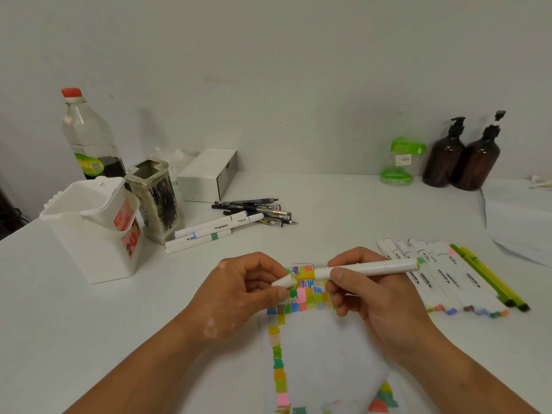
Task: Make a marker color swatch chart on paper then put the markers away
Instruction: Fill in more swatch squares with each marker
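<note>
A sheet of paper (325,348) lies in front of me, edged with rows of small coloured swatches. My right hand (367,297) grips a white marker (373,268) with a yellow band, held level just above the sheet's top rows. My left hand (239,291) pinches the marker's white cap (283,281) right at the yellow tip end. A row of several white markers (433,273) lies to the right of the sheet, with two green pens (490,279) beside them. Three more white markers (209,231) lie at the left.
A white plastic holder (89,234) and a square patterned pen pot (158,201) stand at the left, with a clear bottle (86,135) behind. Black pens (260,210) and a white box (209,174) sit mid-table. Two brown pump bottles (460,156) and a green-lidded jar (401,162) line the back right.
</note>
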The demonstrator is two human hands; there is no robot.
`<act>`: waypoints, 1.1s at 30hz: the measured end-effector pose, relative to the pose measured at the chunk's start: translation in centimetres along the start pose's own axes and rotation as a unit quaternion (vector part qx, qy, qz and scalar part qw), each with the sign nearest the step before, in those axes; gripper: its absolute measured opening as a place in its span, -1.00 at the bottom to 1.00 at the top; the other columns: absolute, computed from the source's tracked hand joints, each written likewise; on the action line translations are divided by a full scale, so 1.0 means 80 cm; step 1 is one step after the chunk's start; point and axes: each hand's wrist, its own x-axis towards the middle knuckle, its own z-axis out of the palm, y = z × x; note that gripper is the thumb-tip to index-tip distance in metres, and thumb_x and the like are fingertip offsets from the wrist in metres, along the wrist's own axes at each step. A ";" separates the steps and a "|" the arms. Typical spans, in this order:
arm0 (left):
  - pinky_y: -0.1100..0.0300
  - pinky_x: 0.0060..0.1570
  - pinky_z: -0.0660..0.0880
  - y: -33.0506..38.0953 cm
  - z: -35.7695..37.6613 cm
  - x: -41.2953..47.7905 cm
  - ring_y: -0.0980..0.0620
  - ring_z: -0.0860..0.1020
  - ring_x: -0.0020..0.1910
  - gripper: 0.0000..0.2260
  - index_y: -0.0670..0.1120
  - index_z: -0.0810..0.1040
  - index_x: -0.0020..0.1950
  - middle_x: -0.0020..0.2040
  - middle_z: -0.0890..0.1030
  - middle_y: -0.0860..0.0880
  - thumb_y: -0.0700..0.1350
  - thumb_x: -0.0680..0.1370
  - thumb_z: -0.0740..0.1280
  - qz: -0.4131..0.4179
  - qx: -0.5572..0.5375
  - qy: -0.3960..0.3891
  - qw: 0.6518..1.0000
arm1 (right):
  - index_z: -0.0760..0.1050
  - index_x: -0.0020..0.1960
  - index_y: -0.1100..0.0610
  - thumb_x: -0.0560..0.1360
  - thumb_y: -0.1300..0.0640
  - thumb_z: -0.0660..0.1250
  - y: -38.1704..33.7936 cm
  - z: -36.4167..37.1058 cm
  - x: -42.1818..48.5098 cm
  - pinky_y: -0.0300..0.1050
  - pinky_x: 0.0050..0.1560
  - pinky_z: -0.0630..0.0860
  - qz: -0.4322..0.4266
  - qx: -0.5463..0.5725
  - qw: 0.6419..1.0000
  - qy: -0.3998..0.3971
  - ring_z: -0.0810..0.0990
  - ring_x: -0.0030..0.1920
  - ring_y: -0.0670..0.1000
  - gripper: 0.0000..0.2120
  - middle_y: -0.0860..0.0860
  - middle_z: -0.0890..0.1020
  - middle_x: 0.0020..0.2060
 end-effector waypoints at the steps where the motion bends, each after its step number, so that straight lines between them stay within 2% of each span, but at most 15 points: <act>1: 0.24 -0.07 0.62 0.001 0.001 -0.001 -0.01 0.71 -0.05 -0.81 0.00 0.68 -0.02 -0.06 0.73 -0.03 -0.13 0.39 0.53 0.002 0.001 -0.004 1.000 | 0.67 -0.15 0.12 0.40 0.17 0.45 0.000 0.002 -0.001 -0.18 -0.39 0.53 0.001 -0.005 1.000 -0.005 0.61 -0.35 0.05 -0.95 0.17 0.66 -0.33; 7: 0.20 -0.09 0.62 0.005 0.010 -0.005 -0.07 0.70 -0.12 -0.82 0.00 0.71 -0.06 -0.10 0.73 -0.06 -0.09 0.34 0.53 0.030 -0.003 -0.003 1.000 | 0.66 -0.20 0.07 0.41 0.15 0.46 0.002 0.015 -0.005 -0.15 -0.34 0.57 0.008 -0.040 0.999 -0.017 0.65 -0.34 0.09 -0.98 0.20 0.69 -0.32; 13: 0.26 -0.15 0.59 0.003 0.006 -0.006 -0.04 0.70 -0.17 -0.83 0.02 0.71 -0.08 -0.15 0.73 -0.06 -0.10 0.35 0.53 0.046 -0.003 0.010 0.999 | 0.65 -0.23 0.05 0.42 0.12 0.47 0.002 0.022 -0.007 -0.16 -0.32 0.58 0.016 -0.021 0.999 -0.022 0.67 -0.33 0.09 -0.94 0.21 0.69 -0.31; 17: 0.25 -0.13 0.61 0.004 0.002 -0.003 -0.04 0.70 -0.13 -0.83 -0.02 0.72 -0.06 -0.11 0.72 -0.07 -0.12 0.37 0.52 0.057 0.004 0.017 0.998 | 0.67 -0.15 0.04 0.43 0.06 0.48 -0.002 0.018 -0.006 -0.15 -0.32 0.58 -0.004 -0.044 0.998 -0.042 0.65 -0.32 0.06 -0.94 0.15 0.69 -0.30; 19: 0.29 -0.14 0.58 0.004 -0.002 0.000 0.00 0.67 -0.13 -0.83 0.02 0.72 -0.05 -0.11 0.71 -0.04 -0.10 0.37 0.50 0.063 0.010 0.034 0.997 | 0.70 -0.02 0.06 0.42 -0.05 0.50 -0.009 0.007 -0.004 -0.13 -0.32 0.57 -0.011 -0.041 0.996 -0.074 0.63 -0.29 0.06 -0.78 0.16 0.70 -0.25; 22: 0.32 -0.13 0.55 0.000 -0.011 0.001 0.09 0.65 -0.12 -0.84 0.09 0.70 -0.03 -0.11 0.70 0.02 -0.07 0.41 0.48 0.063 0.045 0.035 0.996 | 0.69 0.13 0.16 0.38 -0.29 0.48 -0.021 -0.013 -0.004 -0.10 -0.30 0.58 0.047 0.006 0.985 -0.165 0.63 -0.21 0.08 -0.43 0.25 0.71 -0.07; 24: 0.20 -0.05 0.59 -0.008 -0.012 0.001 0.01 0.64 -0.08 -0.83 0.15 0.69 -0.02 -0.08 0.69 0.02 -0.11 0.47 0.48 0.057 0.101 0.027 0.993 | 0.70 0.11 0.11 0.36 -0.30 0.48 -0.025 -0.017 -0.005 -0.14 -0.29 0.57 0.103 -0.033 0.975 -0.194 0.64 -0.23 0.05 -0.46 0.25 0.73 -0.06; 25: 0.16 -0.03 0.59 -0.012 -0.010 0.000 -0.01 0.62 -0.07 -0.81 0.17 0.69 -0.01 -0.08 0.68 0.04 -0.12 0.49 0.48 0.059 0.137 0.026 0.988 | 0.70 0.06 0.01 0.34 -0.26 0.49 -0.024 -0.014 -0.007 -0.18 -0.28 0.55 0.119 -0.091 0.971 -0.187 0.64 -0.26 -0.01 -0.56 0.19 0.76 -0.10; 27: 0.20 -0.03 0.57 -0.016 -0.004 0.001 0.01 0.58 -0.06 -0.79 0.23 0.67 0.01 -0.08 0.66 0.11 -0.10 0.51 0.48 0.070 0.194 0.026 0.978 | 0.64 -0.01 -0.16 0.29 -0.21 0.50 -0.017 -0.006 -0.008 -0.25 -0.24 0.50 0.111 -0.247 0.951 -0.148 0.63 -0.31 -0.12 -0.69 0.03 0.77 -0.23; 30: 0.40 -0.03 0.49 -0.020 0.001 0.007 0.20 0.52 0.06 -0.73 0.29 0.60 0.12 0.00 0.59 0.31 0.00 0.48 0.50 0.068 0.254 0.047 0.964 | 0.64 -0.08 -0.16 0.34 -0.07 0.53 -0.008 0.000 -0.006 -0.26 -0.23 0.51 0.068 -0.382 0.919 -0.074 0.58 -0.38 -0.22 -0.83 -0.17 0.71 -0.35; 31: 0.45 -0.06 0.47 -0.022 0.000 0.009 0.25 0.50 0.07 -0.69 0.29 0.55 0.17 0.01 0.57 0.35 0.07 0.47 0.50 0.055 0.283 0.053 0.956 | 0.64 -0.14 -0.16 0.36 -0.03 0.54 -0.007 -0.004 -0.002 -0.36 -0.28 0.47 0.045 -0.419 0.907 -0.029 0.57 -0.38 -0.24 -0.88 -0.24 0.68 -0.35; 33: 0.48 -0.09 0.40 -0.026 -0.004 0.013 0.28 0.48 0.06 -0.63 0.28 0.51 0.25 0.03 0.50 0.38 0.19 0.46 0.45 0.039 0.360 0.053 0.931 | 0.59 -0.21 -0.17 0.35 -0.02 0.53 -0.010 -0.020 0.006 -0.42 -0.31 0.41 0.006 -0.484 0.872 0.070 0.57 -0.32 -0.26 -0.88 -0.29 0.64 -0.34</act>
